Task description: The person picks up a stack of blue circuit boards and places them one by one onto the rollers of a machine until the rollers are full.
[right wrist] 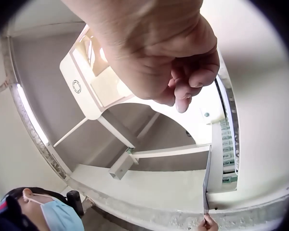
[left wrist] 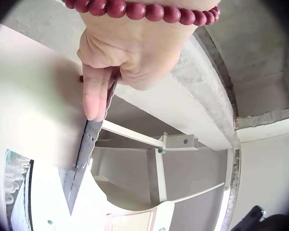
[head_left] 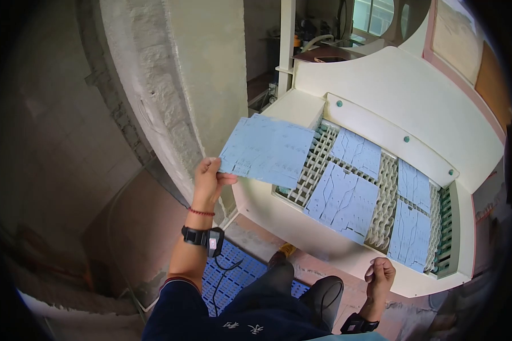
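In the head view my left hand (head_left: 209, 181) pinches the near left corner of a stack of thin light-blue panels (head_left: 267, 149), held up over the left end of the machine's roller bed. The left wrist view shows the stack (left wrist: 82, 154) edge-on, gripped by the left hand (left wrist: 130, 57). My right hand (head_left: 380, 275), fingers curled and holding nothing, hovers by the machine's front edge; its curled fingers (right wrist: 188, 79) also show in the right wrist view. Flat on the rollers lie several blue panels, among them a large one (head_left: 344, 199) and one at the right (head_left: 409, 236).
The machine's white front rim (head_left: 324, 227) runs between me and the rollers (head_left: 384, 199), with a raised white hood (head_left: 392, 91) behind. A rough concrete pillar (head_left: 170, 74) stands at the left. Below are a blue slatted mat (head_left: 239, 273) and a cable.
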Available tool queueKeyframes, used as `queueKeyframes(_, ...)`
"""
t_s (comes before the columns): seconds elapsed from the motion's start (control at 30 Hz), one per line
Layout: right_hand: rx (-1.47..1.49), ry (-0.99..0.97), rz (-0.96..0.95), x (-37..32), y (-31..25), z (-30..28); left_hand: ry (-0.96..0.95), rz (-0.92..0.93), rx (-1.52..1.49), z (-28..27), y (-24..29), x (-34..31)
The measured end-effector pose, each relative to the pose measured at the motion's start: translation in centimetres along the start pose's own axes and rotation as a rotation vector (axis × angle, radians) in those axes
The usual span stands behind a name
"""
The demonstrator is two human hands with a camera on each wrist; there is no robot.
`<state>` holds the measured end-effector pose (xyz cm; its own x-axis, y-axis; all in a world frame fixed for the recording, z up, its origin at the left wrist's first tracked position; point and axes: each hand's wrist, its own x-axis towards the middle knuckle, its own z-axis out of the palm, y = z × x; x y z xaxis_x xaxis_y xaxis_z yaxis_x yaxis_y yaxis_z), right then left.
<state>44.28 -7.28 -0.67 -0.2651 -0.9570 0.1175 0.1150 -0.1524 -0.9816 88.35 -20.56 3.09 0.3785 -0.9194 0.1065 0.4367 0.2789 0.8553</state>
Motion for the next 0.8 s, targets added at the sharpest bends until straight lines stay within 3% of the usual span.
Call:
queueKeyframes(0.13,-0.041,-0.137,0.102,0.1,1.1,1.6,0.006,0.050,0.006,-1.0,-0.1,-3.8)
queueKeyframes(0.33,0.028,-0.541,0.281,2.9,1.7,7.7,0.026,0.091,0.033,-0.8,-0.4,-9.5)
queueKeyframes(0.5,0.057,-0.658,0.380,3.4,1.8,12.8,-0.020,0.133,0.085,0.6,-1.3,-13.0)
queueKeyframes(0.6,0.190,-0.578,0.376,2.7,3.5,12.8,-0.039,0.139,0.093,0.4,-1.9,-13.6)
queueKeyframes(0.8,0.138,-0.489,0.250,1.1,2.6,10.7,-0.090,0.099,0.083,1.2,-3.5,-14.5)
